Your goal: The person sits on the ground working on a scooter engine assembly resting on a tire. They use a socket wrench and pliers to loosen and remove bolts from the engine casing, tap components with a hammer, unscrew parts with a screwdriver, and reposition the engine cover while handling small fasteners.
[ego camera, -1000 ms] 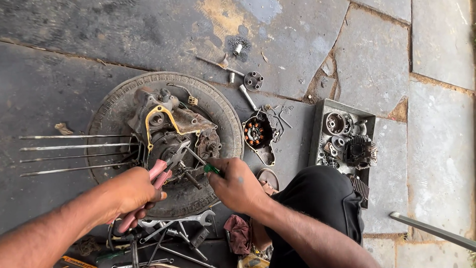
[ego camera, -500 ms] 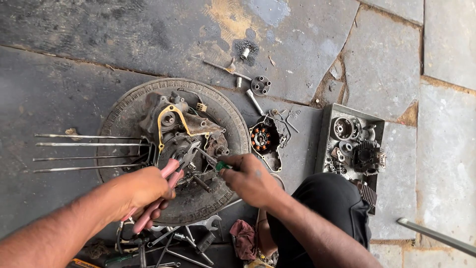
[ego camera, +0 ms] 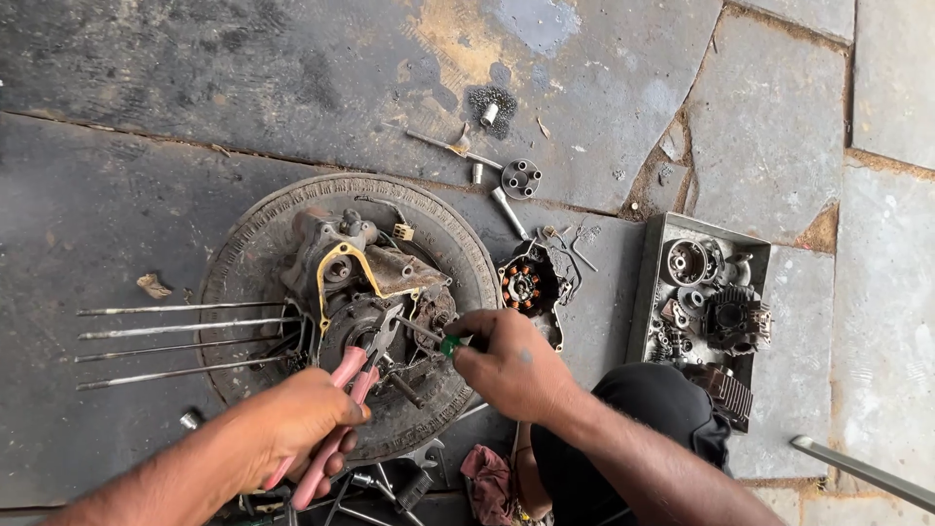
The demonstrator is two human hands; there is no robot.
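Note:
A dirty engine case [ego camera: 362,292] with a yellowish gasket rests on an old tyre [ego camera: 243,263] on the stone floor. My left hand [ego camera: 302,421] grips pink-handled pliers [ego camera: 336,409], whose jaws reach into the case near its middle. My right hand [ego camera: 506,365] holds a green-handled screwdriver [ego camera: 438,339], its tip pointing left into the same spot beside the plier jaws. Several long metal studs [ego camera: 175,341] stick out to the left of the case.
A grey tray [ego camera: 651,282] of engine parts stands at the right. A stator coil [ego camera: 526,284] lies beside the tyre. A round flange [ego camera: 519,179], a wire brush [ego camera: 490,105] and small bolts lie beyond. Wrenches and a rag [ego camera: 487,472] lie near my knee [ego camera: 662,419].
The view has shifted slightly, so the tyre and case sit lower and more to the right. Both hands stay on their tools at the case, the pliers having edged closer to the screwdriver tip.

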